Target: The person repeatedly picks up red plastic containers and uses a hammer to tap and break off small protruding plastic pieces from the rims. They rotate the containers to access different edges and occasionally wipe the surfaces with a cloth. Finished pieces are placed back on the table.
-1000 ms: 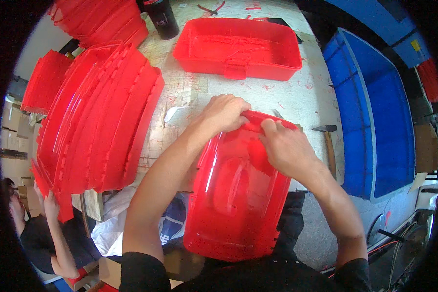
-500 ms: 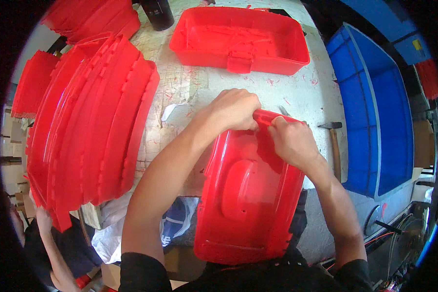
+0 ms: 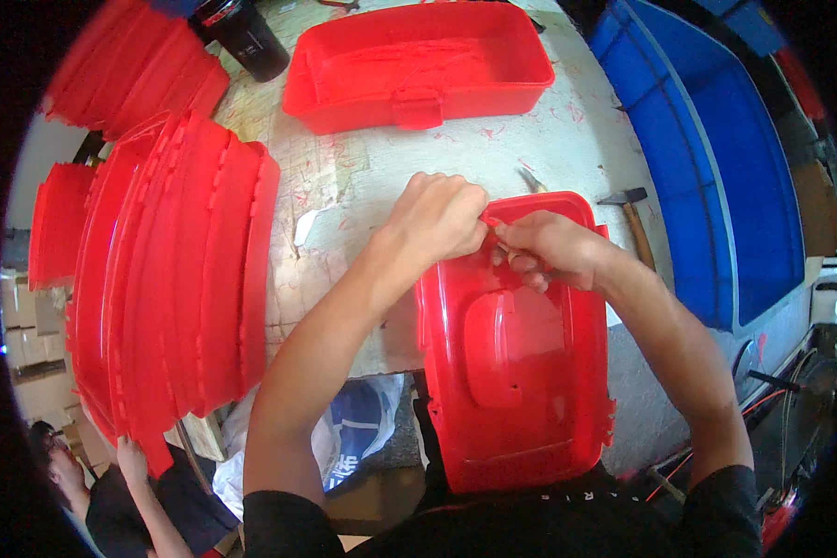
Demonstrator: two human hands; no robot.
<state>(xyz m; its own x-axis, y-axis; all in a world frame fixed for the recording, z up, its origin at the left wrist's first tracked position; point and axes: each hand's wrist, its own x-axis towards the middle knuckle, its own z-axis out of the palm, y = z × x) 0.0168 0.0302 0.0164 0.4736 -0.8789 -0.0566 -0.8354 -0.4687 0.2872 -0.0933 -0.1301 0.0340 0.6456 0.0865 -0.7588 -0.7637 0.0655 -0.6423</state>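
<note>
At the near edge of the table [image 3: 372, 163], in the head view, a red lid [image 3: 504, 358] is held by its far left corner in the curled fingers of the left hand [image 3: 442, 216]. The right hand [image 3: 553, 249] is bunched narrowly beside it; whether anything is pinched cannot be told. White characters are borne by the blue-and-white bag [image 3: 361, 423], pale letters by the black shirt [image 3: 530, 525]. Since the earlier frames, the right hand has been turned and the lid's far end uncovered.

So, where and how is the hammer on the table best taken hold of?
The hammer is probably best gripped by its slim wooden handle, coming from above on the near side: it lies flat, handle toward the person, dark head at the far end.
</note>
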